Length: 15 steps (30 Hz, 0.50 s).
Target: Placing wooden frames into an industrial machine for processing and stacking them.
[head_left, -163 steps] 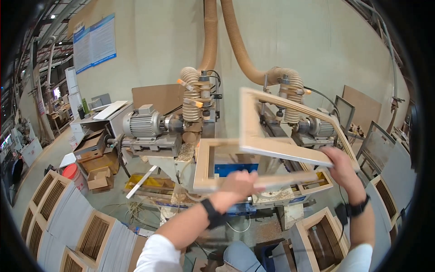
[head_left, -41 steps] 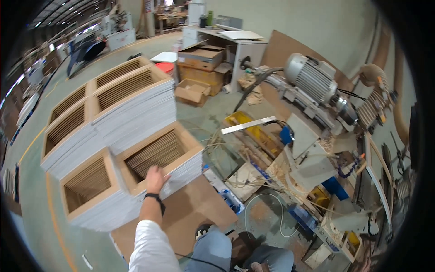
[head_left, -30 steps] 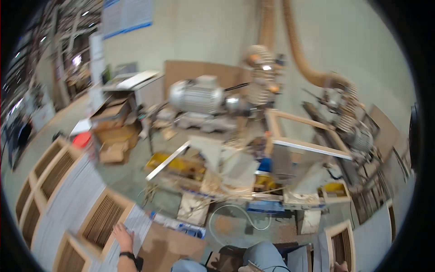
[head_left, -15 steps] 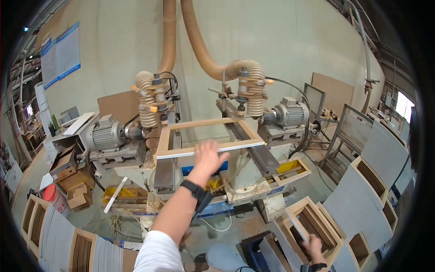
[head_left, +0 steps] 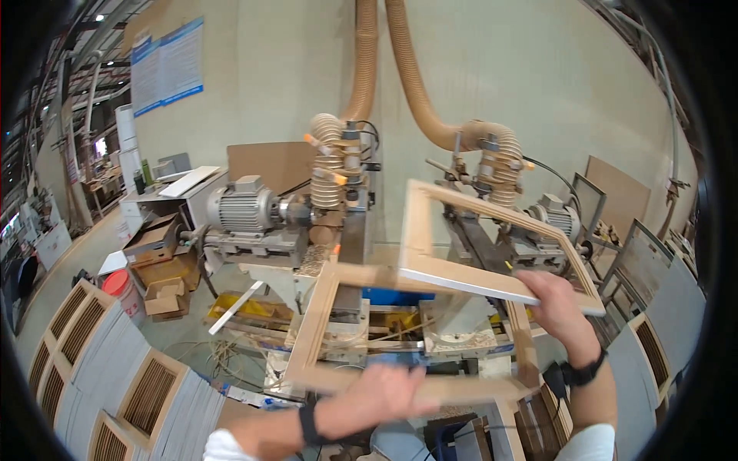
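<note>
Two rectangular wooden frames are held up in front of me, one in each hand. The lower wooden frame [head_left: 314, 326] is blurred by motion; my left hand [head_left: 383, 396] is closed on its near rail. Higher and to the right is a second wooden frame [head_left: 419, 227], tilted, with a pale edge strip along its near side. My right hand [head_left: 555, 301] grips that one near its right front corner. The two frames overlap in view, and whether they touch I cannot tell. Behind them stands a two-headed woodworking machine with a left motor [head_left: 244, 207] and a right motor [head_left: 555, 219].
Ribbed dust hoses [head_left: 367, 54] drop to the spindles. Stacks of grey-edged frames [head_left: 115, 346] stand at the lower left, with more grey panels [head_left: 669, 330] at the right. A red-lidded bucket [head_left: 117, 284] and cardboard boxes [head_left: 165, 298] sit at the left.
The frame that lay across the machine is off its rails. My right hand has risen from the stack at the right, now with a frame. My left hand has moved nearer, and the view has shifted left.
</note>
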Motion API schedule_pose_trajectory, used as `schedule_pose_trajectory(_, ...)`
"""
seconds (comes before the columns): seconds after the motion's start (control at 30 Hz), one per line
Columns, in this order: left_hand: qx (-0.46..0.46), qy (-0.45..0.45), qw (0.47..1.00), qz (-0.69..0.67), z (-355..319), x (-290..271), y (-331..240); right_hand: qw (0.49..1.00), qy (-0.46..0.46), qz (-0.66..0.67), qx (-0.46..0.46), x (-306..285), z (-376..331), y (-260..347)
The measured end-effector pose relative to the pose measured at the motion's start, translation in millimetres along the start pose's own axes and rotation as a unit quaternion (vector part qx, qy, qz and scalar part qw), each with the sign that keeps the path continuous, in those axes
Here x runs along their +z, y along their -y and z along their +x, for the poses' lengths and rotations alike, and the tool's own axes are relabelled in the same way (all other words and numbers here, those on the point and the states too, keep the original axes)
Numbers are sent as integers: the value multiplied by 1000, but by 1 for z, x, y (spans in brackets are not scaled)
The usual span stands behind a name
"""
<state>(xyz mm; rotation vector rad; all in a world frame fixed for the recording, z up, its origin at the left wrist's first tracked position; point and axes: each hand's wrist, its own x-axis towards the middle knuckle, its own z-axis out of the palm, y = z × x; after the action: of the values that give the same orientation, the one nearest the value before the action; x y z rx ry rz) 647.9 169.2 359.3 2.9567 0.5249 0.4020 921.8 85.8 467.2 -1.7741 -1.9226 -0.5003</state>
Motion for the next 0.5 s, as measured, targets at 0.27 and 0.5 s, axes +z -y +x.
schedule_pose_trajectory(0.27, -228, 35, 973, -16, -248, 28, 33, 989, 113, -49, -82, 160, 101, 12)
schedule_pose_trajectory(0.5, -458, -20, 888, -43, -375, 90, 75, 991, 60, -117, -15, 218, 128, -37)
